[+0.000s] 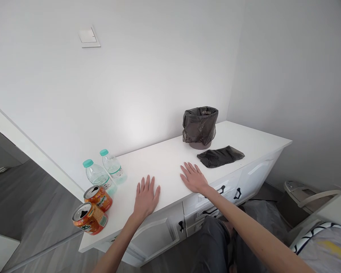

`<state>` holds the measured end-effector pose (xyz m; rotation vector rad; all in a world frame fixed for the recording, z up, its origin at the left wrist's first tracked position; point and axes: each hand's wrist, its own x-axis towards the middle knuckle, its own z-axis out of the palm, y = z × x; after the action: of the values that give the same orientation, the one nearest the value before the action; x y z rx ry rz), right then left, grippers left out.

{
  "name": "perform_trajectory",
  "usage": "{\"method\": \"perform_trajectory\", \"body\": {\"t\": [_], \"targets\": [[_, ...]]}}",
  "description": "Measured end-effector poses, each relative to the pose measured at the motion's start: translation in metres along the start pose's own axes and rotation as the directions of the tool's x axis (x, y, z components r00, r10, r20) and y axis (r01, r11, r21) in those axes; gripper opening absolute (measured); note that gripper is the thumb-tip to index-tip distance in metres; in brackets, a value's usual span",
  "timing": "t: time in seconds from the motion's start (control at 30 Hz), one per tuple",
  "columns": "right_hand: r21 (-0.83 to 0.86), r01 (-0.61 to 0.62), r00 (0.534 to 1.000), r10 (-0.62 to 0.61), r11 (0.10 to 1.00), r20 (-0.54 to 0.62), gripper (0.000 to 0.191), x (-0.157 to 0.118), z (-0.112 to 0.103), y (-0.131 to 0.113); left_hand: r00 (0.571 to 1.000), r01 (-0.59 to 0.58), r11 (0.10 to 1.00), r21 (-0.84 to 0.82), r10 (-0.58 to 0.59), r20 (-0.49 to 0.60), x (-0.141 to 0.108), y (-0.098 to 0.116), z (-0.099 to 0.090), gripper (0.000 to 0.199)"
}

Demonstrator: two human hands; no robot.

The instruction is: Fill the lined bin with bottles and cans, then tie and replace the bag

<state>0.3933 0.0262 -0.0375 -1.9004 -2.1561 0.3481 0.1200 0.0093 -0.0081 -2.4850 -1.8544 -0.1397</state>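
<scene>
My left hand (146, 195) lies flat, palm down, on the white cabinet top (165, 159), fingers spread, holding nothing. My right hand (193, 177) rests the same way a little to the right, also flat and empty. A folded dark plastic bag (220, 156) lies just right of my right hand. Behind it stands a small bin lined with a dark bag (200, 126). To the left of my left hand are two opened orange soda cans (93, 211) and two clear water bottles with teal caps (104, 171).
The cabinet stands in a white corner, with drawers and doors with black handles (221, 189) below its front edge. A light switch (88, 36) is on the wall. A pedal bin (301, 189) sits on the floor at right. Grey floor lies to the left.
</scene>
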Motion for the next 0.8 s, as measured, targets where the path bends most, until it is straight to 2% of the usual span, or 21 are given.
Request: {"method": "perform_trajectory", "body": {"t": [0.3, 0.57, 0.67, 0.73, 0.8], "targets": [[-0.003, 0.007, 1.0, -0.007, 1.0, -0.01, 0.071, 0.001, 0.001, 0.002, 0.998, -0.026, 1.0, -0.009, 0.025, -0.05, 0.0, -0.003, 0.005, 0.07], [0.011, -0.003, 1.0, 0.003, 1.0, -0.02, 0.067, 0.001, -0.001, -0.003, 0.998, -0.03, 1.0, 0.008, 0.03, -0.06, 0.002, -0.003, 0.002, 0.069], [0.035, 0.016, 1.0, -0.017, 0.999, 0.019, 0.067, 0.01, -0.024, -0.005, 0.995, -0.027, 0.999, 0.033, 0.031, -0.097, 0.003, -0.002, -0.002, 0.068], [0.023, 0.063, 0.998, -0.063, 0.998, 0.002, 0.067, 0.021, -0.052, -0.003, 0.992, -0.022, 0.998, 0.052, 0.028, -0.121, 0.002, -0.003, -0.005, 0.068], [-0.023, 0.112, 0.99, -0.113, 0.993, -0.08, 0.067, 0.037, -0.088, 0.003, 0.991, -0.019, 0.997, 0.069, 0.028, -0.134, 0.001, -0.004, -0.007, 0.067]]}}
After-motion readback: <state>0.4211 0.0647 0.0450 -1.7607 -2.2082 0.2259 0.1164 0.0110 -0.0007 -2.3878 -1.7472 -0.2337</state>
